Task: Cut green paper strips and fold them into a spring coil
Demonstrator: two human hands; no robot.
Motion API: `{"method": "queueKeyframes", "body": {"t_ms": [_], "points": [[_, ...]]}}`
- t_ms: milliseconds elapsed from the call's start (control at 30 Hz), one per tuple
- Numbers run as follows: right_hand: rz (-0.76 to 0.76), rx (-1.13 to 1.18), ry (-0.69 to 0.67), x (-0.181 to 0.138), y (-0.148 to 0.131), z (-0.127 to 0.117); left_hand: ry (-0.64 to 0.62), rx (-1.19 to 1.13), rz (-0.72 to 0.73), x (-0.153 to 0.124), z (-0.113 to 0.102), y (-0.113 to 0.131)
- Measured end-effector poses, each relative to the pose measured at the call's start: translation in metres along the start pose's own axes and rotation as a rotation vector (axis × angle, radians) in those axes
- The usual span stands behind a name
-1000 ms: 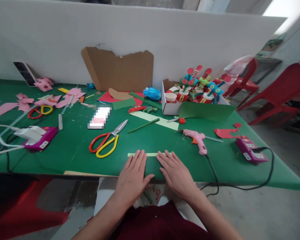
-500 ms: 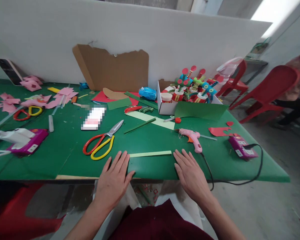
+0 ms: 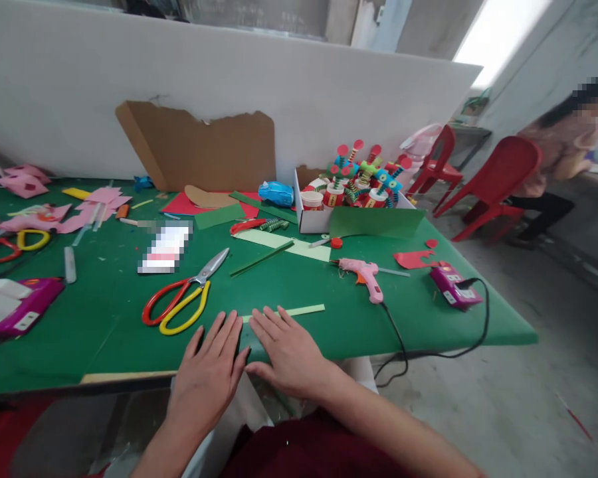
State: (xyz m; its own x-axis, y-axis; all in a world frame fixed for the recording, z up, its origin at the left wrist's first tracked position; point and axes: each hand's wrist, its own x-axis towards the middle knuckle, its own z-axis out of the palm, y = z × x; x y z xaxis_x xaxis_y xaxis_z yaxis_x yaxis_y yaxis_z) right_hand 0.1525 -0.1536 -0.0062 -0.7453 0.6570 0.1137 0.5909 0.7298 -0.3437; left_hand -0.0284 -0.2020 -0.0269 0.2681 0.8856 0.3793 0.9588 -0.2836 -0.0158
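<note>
A narrow light green paper strip [image 3: 306, 310] lies flat near the table's front edge. My left hand [image 3: 210, 358] rests flat at the strip's left end, fingers stretched out. My right hand [image 3: 286, 348] lies flat over the strip's left part, its fingers extended and close beside the left hand; they hide that stretch of paper. Scissors [image 3: 199, 285] with one red and one yellow handle lie beyond my left hand, blades pointing away to the right. To the right is a pink glue gun [image 3: 366, 275] with a glue stick in its back.
A white box [image 3: 309, 220] of colourful paper figures stands at the back. Behind are torn cardboard [image 3: 204, 149] and a white board [image 3: 229, 73]. Purple power strips [image 3: 453, 287] sit at both sides, and a black cord hangs over the front edge. A person [image 3: 553, 159] sits at the far right.
My right hand has moved left from the strip's right end onto its left part, beside my left hand. The left hand stays at the left end. The view has shifted right.
</note>
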Motion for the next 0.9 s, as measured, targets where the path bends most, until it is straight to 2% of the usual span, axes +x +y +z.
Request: {"method": "queueKeyframes", "body": {"t_ms": [233,467,600,667,767,900], "points": [[0.081,-0.073,-0.002,-0.037,0.035,-0.020,-0.034,-0.011,-0.037,0.002,-0.003,0.003],[0.132,-0.135,-0.020,-0.058,0.058,-0.032,-0.073,0.022,-0.038,0.004,-0.006,0.003],[0.181,-0.192,0.035,-0.073,0.073,-0.034,-0.082,0.029,-0.042,0.002,-0.005,0.001],[0.265,-0.244,0.130,-0.077,0.080,-0.036,-0.083,0.036,-0.033,0.002,-0.002,0.001],[0.340,-0.266,0.296,-0.065,0.084,-0.041,-0.105,0.055,-0.038,0.010,0.002,0.007],[0.246,-0.153,0.448,-0.008,0.076,-0.051,-0.156,0.071,-0.179,0.050,0.002,0.016]]}}
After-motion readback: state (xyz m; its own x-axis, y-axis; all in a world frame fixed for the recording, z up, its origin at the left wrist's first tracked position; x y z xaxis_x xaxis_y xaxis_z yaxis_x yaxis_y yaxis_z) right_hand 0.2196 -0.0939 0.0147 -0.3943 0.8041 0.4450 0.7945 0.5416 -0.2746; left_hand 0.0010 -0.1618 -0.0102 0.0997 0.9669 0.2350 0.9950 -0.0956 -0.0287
